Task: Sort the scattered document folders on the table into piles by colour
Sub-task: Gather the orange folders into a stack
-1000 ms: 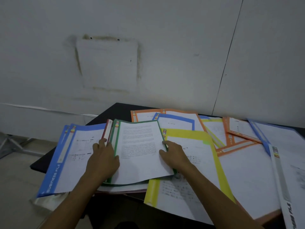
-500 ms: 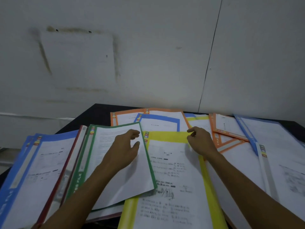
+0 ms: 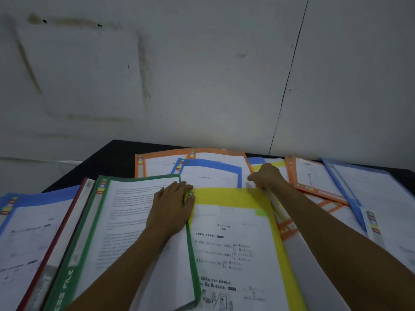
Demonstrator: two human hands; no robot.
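The green folder [image 3: 125, 239], holding printed sheets, is pressed flat by the open left hand [image 3: 170, 207]; the yellow folder's [image 3: 238, 239] far corner is pinched by the right hand [image 3: 267, 176].

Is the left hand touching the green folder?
Touching. The head view shows the left hand pressed flat on the green folder's white page, its fingertips reaching the folder's right edge beside the yellow folder.
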